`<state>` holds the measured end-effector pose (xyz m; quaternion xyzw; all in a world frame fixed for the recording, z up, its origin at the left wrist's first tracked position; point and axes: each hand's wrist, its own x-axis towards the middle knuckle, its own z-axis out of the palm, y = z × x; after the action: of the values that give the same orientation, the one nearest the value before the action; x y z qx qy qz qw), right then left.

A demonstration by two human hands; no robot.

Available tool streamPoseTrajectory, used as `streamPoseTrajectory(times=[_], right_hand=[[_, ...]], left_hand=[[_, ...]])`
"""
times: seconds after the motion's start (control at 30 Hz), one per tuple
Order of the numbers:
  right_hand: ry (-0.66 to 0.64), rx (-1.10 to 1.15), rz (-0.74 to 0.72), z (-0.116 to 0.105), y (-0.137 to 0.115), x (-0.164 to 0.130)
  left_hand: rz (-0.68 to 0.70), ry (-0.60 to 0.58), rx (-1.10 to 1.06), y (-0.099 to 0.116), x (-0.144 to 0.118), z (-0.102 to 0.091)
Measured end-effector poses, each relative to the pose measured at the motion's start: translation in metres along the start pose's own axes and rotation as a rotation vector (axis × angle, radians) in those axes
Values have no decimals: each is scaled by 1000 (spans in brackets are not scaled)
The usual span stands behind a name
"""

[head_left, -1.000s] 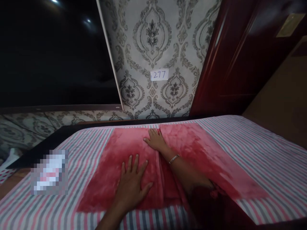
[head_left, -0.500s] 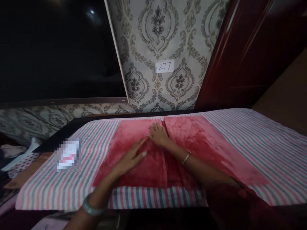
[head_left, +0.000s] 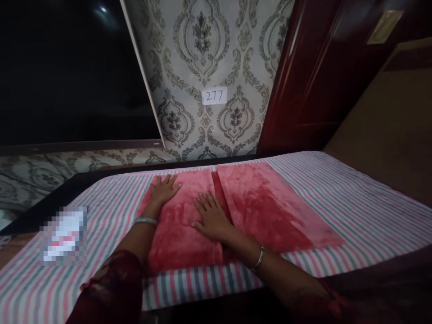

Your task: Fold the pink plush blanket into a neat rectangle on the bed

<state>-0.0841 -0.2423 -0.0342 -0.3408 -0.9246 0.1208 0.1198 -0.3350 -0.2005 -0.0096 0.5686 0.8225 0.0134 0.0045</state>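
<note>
A red plush cloth [head_left: 263,202] lies flat on a striped sheet, its two sides folded in so that their edges run nearly side by side down the middle. Between them shows a narrow darker red strip. My left hand [head_left: 164,190] rests with spread fingers on the far left part of the left panel. Flat on the same panel, close to the middle gap, lies my right hand [head_left: 211,217], fingers apart. Neither hand grips anything. Each wrist wears a bracelet.
Under the cloth, the striped sheet [head_left: 337,193] covers the table. A blurred white item [head_left: 65,236] lies at its left. Behind stand a patterned wall with a paper label [head_left: 214,95], a dark television screen [head_left: 67,72] and a dark red glossy panel [head_left: 313,81].
My left hand has moved away from me onto the far left of the cloth. My right hand has slid nearer along the left panel. The view has shifted right.
</note>
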Motion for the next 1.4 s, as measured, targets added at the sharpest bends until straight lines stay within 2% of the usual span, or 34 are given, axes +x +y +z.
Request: streamPoseTrajectory(times=[0.13,0.2,0.27,0.37,0.47,0.53,0.63,0.77,0.93,1.07,1.27,1.4], right_hand=[[-36,57,22,-10,-6,-2],[-67,97,35,-18,-10,-14],[-87,139,19,-25,-15,-35],[-80,192,-63,-28,-23,-73],[-41,181,-57,-22,-26,-103],[-17,140,-13,-17,-27,-113],[5,81,16,-14,-28,-115],[23,103,6,-19,-29,-112],[90,340,59,-22,-27,-107],[153,525,77,-16,-24,-99],[221,670,48,-14,-22,-92],[225,628,63,-10,-21,-91]], left_hand=[[-17,-96,-26,-1,2,-12],[-33,-148,-21,2,5,-21],[-24,-132,14,9,7,-28],[135,-58,60,31,9,-32],[354,-102,45,62,12,-30],[405,-121,35,80,16,-25],[393,-106,25,98,19,-15],[357,-78,12,102,21,-3],[347,-67,-16,100,42,-13],[307,-76,-42,110,68,-25],[252,-9,-118,120,81,-17],[224,74,-161,120,78,-11]])
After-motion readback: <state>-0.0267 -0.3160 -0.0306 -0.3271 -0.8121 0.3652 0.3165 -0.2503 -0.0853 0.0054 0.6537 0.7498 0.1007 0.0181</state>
